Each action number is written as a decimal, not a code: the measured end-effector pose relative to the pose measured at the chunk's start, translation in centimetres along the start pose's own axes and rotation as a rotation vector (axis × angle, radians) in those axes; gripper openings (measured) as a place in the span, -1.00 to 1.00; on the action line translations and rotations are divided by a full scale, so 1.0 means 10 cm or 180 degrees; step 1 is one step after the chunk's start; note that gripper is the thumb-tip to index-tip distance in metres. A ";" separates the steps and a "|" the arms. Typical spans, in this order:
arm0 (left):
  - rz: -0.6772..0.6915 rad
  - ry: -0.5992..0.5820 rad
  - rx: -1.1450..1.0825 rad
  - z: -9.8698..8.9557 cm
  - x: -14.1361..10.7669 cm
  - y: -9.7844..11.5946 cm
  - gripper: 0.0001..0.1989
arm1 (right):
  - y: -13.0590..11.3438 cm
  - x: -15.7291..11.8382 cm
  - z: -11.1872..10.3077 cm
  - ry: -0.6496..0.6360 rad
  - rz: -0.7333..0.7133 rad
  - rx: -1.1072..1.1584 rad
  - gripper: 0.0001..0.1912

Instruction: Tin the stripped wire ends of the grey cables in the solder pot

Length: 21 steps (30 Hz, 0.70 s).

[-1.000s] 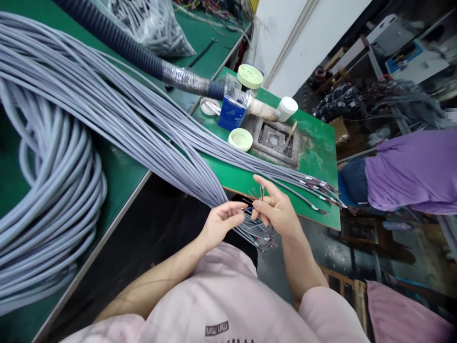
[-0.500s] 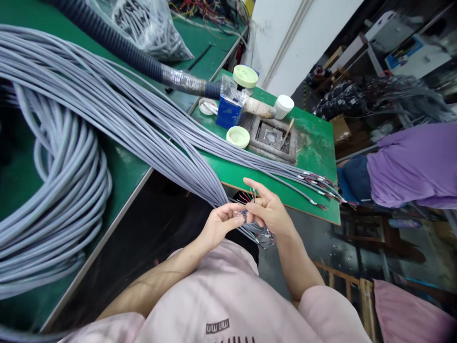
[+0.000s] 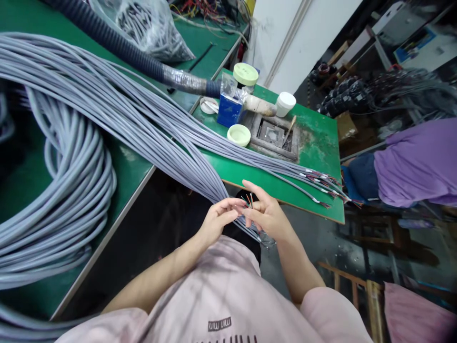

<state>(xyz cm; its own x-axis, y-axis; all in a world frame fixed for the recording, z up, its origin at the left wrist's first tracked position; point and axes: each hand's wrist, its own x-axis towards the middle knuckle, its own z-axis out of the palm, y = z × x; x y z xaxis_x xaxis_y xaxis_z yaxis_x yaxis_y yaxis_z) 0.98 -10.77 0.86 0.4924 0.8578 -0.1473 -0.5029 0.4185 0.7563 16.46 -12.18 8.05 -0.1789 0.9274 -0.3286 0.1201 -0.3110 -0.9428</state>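
Observation:
Close together in front of my body, both hands pinch at the thin coloured wires [image 3: 249, 198] fanning out of a grey cable's end. My left hand [image 3: 219, 218] has its thumb and fingertips closed on the wires from the left. From the right, my right hand [image 3: 266, 213] pinches them with thumb and fingers, its index finger stretched up and away. A bundle of grey cables [image 3: 203, 174] hangs off the table behind my hands, and its stripped ends [image 3: 266, 239] dangle below them. Which single wires each hand grips is hidden by the fingers.
More grey cables [image 3: 250, 155] lie across the green table [image 3: 317, 143], their ends at the right edge. A soldering pot [image 3: 273, 136], a white jar [image 3: 285, 104], a green lid [image 3: 238, 136] and a blue box [image 3: 229, 109] under a hose stand behind. A person [image 3: 417, 164] is at right.
My fingers have shifted slightly on the wires, and the wires' spread looks different. The view has moved a little; the cables and table things stay in place.

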 end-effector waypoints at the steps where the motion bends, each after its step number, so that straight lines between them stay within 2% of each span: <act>1: 0.0016 0.0029 0.0069 0.00 0.01 0.03 -0.60 | 0.01 -0.01 0.01 -0.0013 -0.0014 -0.0078 -0.20; 8: -0.0204 0.0051 0.0263 0.17 0.04 0.21 -0.66 | 0.07 -0.04 0.07 0.0011 -0.0139 -0.0590 -0.28; 21: -0.0315 0.0251 0.0142 0.26 0.05 0.19 -0.67 | 0.12 -0.03 0.09 -0.0040 -0.0059 -0.0623 -0.31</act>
<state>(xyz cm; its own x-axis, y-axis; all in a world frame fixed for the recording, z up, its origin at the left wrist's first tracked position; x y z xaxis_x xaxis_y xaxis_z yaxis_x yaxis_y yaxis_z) 2.12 -10.31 3.83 0.4798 0.8345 -0.2708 -0.4217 0.4900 0.7629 15.77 -13.03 6.92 -0.1950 0.9294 -0.3133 0.3040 -0.2464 -0.9202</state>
